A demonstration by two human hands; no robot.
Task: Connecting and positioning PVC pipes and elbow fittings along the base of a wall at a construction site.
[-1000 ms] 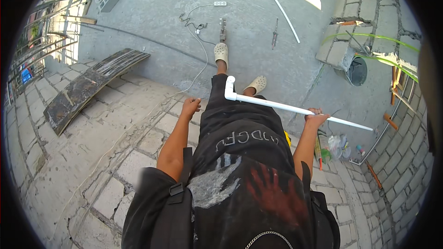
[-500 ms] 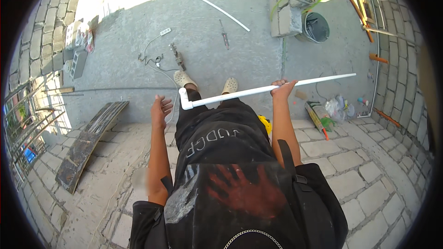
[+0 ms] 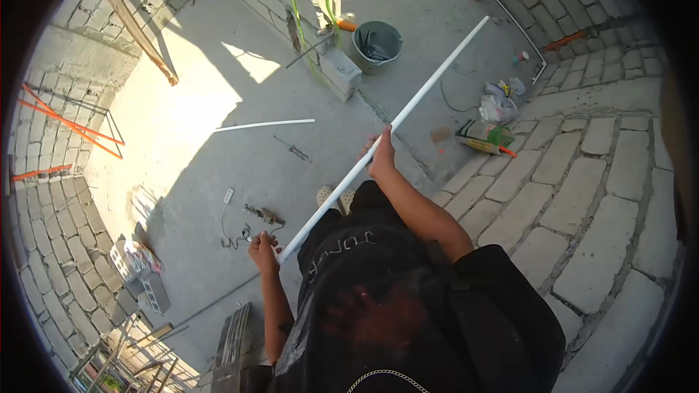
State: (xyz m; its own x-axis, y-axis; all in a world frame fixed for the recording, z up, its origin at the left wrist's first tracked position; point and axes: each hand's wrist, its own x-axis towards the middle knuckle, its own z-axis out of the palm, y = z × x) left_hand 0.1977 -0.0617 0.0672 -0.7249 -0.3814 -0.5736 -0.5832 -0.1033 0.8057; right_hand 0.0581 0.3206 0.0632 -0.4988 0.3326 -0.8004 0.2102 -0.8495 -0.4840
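Note:
A long white plastic pipe (image 3: pixel 429 81) runs slantwise across my front, its far end up at the right and its near end low at the left. Partway along it, my right hand (image 3: pixel 380 154) is closed round the pipe. At the near end my left hand (image 3: pixel 263 252) has its fingers curled over the elbow fitting, which it mostly hides. Just beyond the left hand, a power tool (image 3: pixel 263 215) with a long bit lies on the concrete floor, its cord tangled beside it.
A power strip (image 3: pixel 228 195), another white pipe (image 3: pixel 266 125) and a thin long tool (image 3: pixel 293 148) lie on the floor. Farther off stands a bucket (image 3: pixel 376 44) beside a block wall stub. Plastic bags (image 3: pixel 499 106) and an opened sack (image 3: pixel 480 135) lie at the right, near the block wall (image 3: pixel 575 196).
The view has swung round. The pipe has tilted steeply, its far end higher. My left hand, open and apart from the pipe before, is now closed at its elbow end; my right hand keeps its grip.

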